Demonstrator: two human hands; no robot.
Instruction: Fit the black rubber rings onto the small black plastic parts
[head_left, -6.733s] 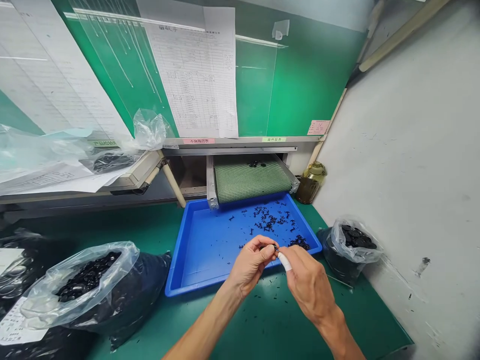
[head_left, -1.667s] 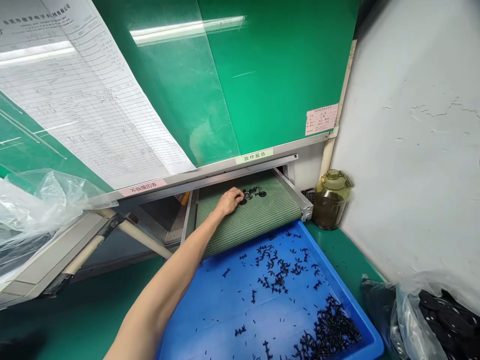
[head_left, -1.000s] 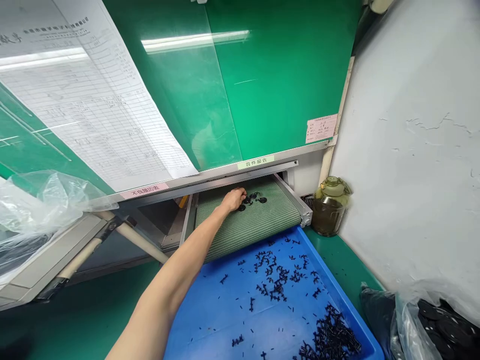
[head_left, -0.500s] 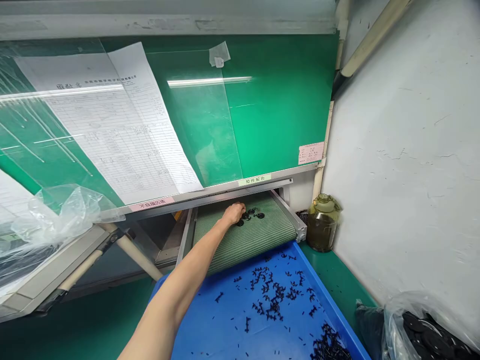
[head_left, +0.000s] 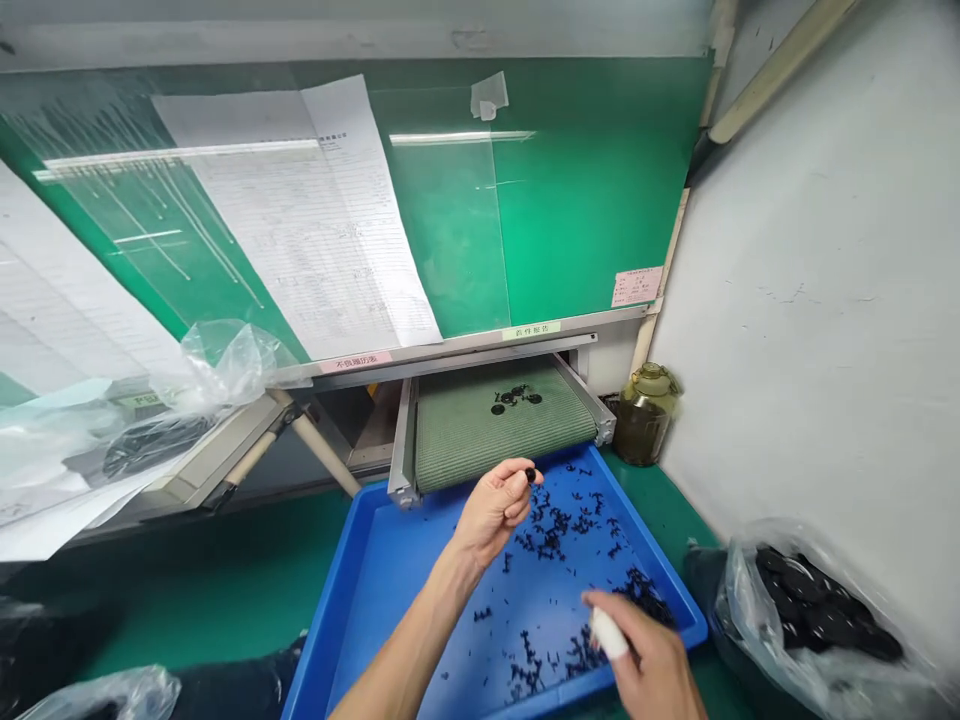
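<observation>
Between thumb and fingers, my left hand (head_left: 491, 510) pinches a small round black part (head_left: 531, 475) above the blue tray (head_left: 397, 580). My right hand (head_left: 637, 645), with a white wrap on one finger, is over the tray's near right side. Its fingers are partly bent and slightly blurred, and I cannot make out anything in them. Several black discs with thin branching pieces (head_left: 516, 397) lie on the green ribbed conveyor belt (head_left: 480, 445). Small black plastic scraps (head_left: 551, 530) are scattered in the tray, thickest along its right and near sides.
At the right, a clear plastic bag (head_left: 750, 600) holds black round parts (head_left: 825, 610). A greenish jar (head_left: 645, 415) stands beside the conveyor by the wall. Over the belt hangs a green board (head_left: 592, 200) with papers. Another bag (head_left: 142, 695) lies at the lower left.
My left hand has come back from the belt to above the tray, carrying a small black part. My right hand has entered at the lower right. The view has shifted.
</observation>
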